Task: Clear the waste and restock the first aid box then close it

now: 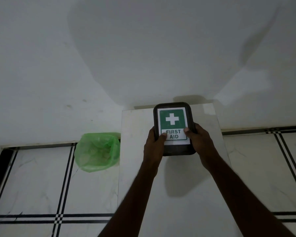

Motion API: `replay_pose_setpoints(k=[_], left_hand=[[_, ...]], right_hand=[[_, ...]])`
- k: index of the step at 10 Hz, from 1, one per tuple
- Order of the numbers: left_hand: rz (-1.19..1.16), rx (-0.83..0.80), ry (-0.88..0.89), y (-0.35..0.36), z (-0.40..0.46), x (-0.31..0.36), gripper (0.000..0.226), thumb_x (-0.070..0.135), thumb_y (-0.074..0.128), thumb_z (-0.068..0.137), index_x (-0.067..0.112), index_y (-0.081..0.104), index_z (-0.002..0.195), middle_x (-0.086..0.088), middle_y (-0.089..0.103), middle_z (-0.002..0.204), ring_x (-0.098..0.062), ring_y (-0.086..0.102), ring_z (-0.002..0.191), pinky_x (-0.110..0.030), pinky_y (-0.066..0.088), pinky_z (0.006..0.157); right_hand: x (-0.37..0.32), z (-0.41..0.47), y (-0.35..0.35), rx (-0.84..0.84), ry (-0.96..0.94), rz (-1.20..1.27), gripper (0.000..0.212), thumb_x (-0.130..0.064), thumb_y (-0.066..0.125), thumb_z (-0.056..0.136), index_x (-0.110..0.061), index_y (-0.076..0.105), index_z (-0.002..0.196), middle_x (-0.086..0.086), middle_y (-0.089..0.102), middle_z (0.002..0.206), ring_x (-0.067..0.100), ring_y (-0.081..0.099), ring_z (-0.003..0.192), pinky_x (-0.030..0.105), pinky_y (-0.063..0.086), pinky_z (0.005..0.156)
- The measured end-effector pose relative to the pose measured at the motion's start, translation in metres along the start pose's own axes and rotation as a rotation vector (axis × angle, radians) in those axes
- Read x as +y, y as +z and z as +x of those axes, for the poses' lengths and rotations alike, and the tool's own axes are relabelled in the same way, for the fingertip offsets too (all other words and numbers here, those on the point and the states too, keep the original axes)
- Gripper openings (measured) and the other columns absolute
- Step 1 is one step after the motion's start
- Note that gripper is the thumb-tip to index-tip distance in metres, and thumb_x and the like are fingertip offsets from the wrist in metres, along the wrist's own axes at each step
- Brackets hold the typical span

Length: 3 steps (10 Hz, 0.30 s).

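Note:
A black first aid box (173,106) with a green and white "FIRST AID" label on its lid lies shut on a white marble table (178,185), near the far edge. My left hand (155,144) grips the box's left side, thumb on the label. My right hand (197,139) grips its right side, thumb also on the label. What is inside the box is hidden by the lid.
A bin lined with a green plastic bag (97,151) stands on the tiled floor just left of the table, against the white wall (143,48). The floor (32,185) has white tiles with black stripes.

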<state>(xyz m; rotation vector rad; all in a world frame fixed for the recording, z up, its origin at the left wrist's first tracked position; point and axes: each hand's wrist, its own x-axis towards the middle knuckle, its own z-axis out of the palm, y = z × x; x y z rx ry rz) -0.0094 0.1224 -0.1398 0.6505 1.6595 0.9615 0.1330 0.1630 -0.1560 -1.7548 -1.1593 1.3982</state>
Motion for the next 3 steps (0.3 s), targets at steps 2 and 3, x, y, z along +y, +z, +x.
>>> replay_pose_setpoints(k=[2,3], left_hand=[[0.224,0.103,0.120,-0.018,-0.022,0.018,0.060,0.035,0.060,0.096,0.020,0.038,0.149,-0.010,0.052,0.147,-0.025,0.052,0.132,-0.040,0.048,0.106],[0.443,0.168,0.302,-0.029,-0.046,0.038,0.060,0.037,0.062,0.094,0.017,0.042,0.146,-0.008,0.054,0.145,-0.024,0.052,0.131,-0.043,0.044,0.109]], right_hand=[[-0.025,-0.021,-0.022,0.111,-0.069,-0.195,0.058,-0.043,0.061,0.089,-0.018,0.044,0.139,0.010,0.058,0.137,0.028,0.058,0.119,0.037,0.052,0.092],[-0.053,-0.051,-0.034,0.165,-0.233,-0.346,0.058,-0.045,0.060,0.088,-0.019,0.044,0.139,0.006,0.055,0.140,0.024,0.053,0.127,0.038,0.046,0.100]])
